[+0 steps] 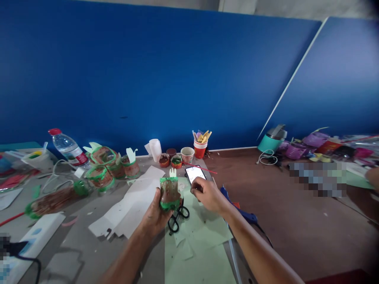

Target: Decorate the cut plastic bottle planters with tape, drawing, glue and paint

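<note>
My left hand (156,215) is wrapped round a cut plastic bottle (169,193) with green bands at its top and base and brown patches on its side. A pale fork-shaped piece (173,172) sticks up from the bottle's rim. Fingers curled, my right hand (207,193) hovers over the lower part of a phone (194,173) with a lit screen; whether it touches the phone or pinches something small I cannot tell. Black-handled scissors (178,218) lie just below the bottle on a light green sheet (204,244).
Similar green-rimmed bottle pieces (101,178) and a water bottle (69,148) stand at left, near a power strip (37,240). Cut white paper (133,201) lies centre-left. Paper cups (187,154) line the back. A blue glue gun (241,209) lies right of my right hand. Another person's hand (373,178) shows far right.
</note>
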Available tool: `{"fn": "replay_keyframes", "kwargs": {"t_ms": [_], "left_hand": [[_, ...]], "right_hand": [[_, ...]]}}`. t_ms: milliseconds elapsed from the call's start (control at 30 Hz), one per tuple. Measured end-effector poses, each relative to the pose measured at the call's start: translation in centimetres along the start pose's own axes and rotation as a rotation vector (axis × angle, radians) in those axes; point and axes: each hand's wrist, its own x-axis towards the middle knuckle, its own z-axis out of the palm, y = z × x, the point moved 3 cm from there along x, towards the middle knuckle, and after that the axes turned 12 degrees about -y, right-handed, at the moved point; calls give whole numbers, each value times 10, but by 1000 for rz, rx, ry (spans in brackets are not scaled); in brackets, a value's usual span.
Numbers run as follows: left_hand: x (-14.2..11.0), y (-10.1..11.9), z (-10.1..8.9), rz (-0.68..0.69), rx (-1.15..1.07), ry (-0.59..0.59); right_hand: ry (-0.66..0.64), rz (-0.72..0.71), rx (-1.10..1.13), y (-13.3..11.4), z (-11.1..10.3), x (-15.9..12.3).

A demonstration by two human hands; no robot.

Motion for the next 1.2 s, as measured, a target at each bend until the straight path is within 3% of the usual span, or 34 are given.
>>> {"fn": "replay_keyframes", "kwargs": {"t_ms": [200, 467, 900, 1067, 1200], "left_hand": [[-3, -1, 5, -38, 17, 0], [-5, 0, 9, -52, -23, -46], [-8, -4, 5, -186, -11, -281], [-6, -6, 5, -123, 128, -254], [-5, -9, 6, -57, 205, -157]], "right_hand": [[-9, -74, 343, 6, 24, 5], [23, -114, 668, -12, 13, 3], [140, -221, 786, -21, 12, 0], [113, -163, 743, -21, 20, -2], [127, -148, 658, -24, 23, -4]]}}
